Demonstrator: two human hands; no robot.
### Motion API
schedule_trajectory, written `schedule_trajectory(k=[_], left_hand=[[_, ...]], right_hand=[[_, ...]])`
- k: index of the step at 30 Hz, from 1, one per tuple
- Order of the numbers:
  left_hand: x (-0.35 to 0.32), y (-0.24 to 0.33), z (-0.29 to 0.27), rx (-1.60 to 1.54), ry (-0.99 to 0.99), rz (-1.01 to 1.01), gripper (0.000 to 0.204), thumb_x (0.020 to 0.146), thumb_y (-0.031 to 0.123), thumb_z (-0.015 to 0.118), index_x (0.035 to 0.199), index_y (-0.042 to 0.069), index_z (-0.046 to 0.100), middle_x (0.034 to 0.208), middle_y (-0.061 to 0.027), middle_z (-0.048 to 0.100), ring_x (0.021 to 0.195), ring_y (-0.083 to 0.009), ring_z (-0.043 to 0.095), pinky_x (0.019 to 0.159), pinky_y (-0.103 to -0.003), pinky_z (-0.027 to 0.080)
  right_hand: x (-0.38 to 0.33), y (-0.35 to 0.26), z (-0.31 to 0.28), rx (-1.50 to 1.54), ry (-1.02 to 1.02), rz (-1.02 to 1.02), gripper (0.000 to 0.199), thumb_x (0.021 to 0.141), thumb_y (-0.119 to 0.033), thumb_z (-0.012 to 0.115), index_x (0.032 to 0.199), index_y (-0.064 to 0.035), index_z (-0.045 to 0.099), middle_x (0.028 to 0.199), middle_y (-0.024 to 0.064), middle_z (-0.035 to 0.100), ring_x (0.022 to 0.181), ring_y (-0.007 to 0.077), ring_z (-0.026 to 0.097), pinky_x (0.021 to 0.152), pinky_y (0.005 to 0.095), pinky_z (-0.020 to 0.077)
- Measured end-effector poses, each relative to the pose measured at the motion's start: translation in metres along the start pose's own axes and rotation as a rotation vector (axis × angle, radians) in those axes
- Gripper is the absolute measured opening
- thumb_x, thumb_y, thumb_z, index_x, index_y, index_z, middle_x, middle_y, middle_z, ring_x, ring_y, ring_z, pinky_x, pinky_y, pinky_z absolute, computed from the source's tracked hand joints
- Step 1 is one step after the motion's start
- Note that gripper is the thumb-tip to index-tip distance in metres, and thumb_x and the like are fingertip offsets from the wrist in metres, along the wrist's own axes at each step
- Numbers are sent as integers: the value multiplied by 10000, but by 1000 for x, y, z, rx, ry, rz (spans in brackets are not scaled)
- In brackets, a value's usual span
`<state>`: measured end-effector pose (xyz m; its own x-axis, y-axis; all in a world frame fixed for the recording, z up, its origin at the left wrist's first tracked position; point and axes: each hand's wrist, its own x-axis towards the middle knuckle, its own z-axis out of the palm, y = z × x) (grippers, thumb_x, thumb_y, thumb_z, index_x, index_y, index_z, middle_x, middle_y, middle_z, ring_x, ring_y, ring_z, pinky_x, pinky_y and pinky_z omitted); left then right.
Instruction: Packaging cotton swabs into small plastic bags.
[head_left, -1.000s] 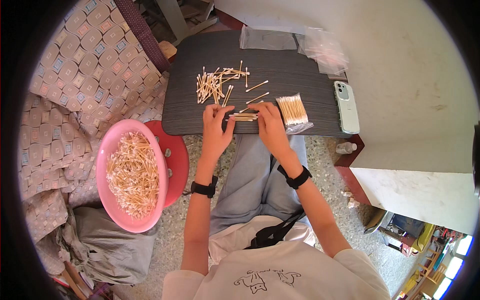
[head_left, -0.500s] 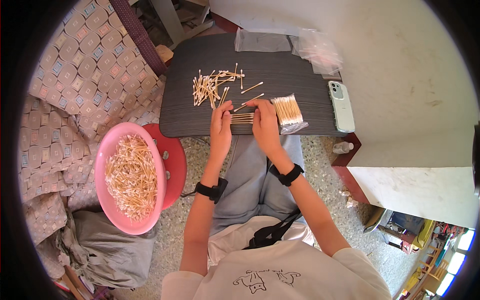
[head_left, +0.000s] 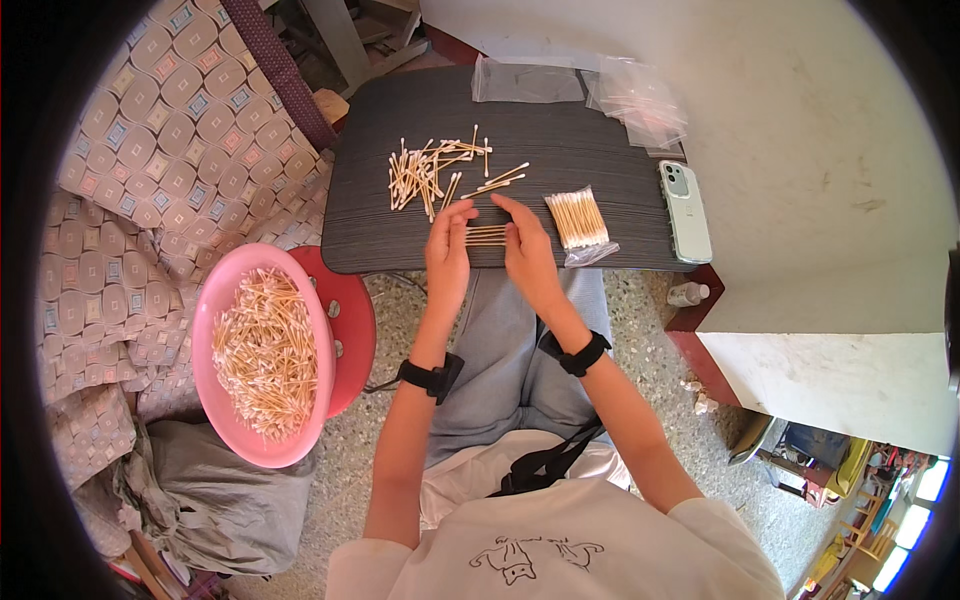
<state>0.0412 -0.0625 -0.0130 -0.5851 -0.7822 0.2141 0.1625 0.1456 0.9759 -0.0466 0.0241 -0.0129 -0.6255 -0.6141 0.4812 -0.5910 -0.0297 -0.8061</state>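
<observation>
left hand and right hand set close together at the near edge of the dark counter, palms down, fingers curled narrow around a small row of cotton swabs lying flat between them. row pinched from both ends, swab sticks running side to side, resting on the counter surface. black wristbands on both forearms.

just beyond the left hand, a loose heap of cotton swabs scattered on the counter, a few strays spread toward the middle. just right of the right hand, a filled clear bag of swabs, lying flat, close to the fingers but apart from them. further right, near the counter's edge, a pale green phone face down. at the far side, empty clear plastic bags, some flat, some crumpled.

off the counter to the left, a pink basin full of swabs, sitting on a red stool. patterned fabric behind it, grey cloth on the speckled floor below. grey trousers under the counter's near edge.
</observation>
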Motion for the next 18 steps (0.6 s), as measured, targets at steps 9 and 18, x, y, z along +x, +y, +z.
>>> schedule_trajectory(k=[9,18], left_hand=[[2,8,-5,134,-92,25,230,993,127,480,1146,12,607,1028,-113,643,970,-208,618,866,-321,465],[5,19,-45,661,-411,433,351,854,7,637,1201,55,614,1107,-78,569,1052,-277,529,869,-362,468]], right_hand=[[-8,-9,-16,-130,-161,-118,428,825,44,565,1250,2,543,1182,190,576,1161,377,496,993,435,411],[-6,-7,-39,-245,-221,-133,341,759,-47,713,1095,-13,663,1046,117,596,1046,302,529,920,401,451]])
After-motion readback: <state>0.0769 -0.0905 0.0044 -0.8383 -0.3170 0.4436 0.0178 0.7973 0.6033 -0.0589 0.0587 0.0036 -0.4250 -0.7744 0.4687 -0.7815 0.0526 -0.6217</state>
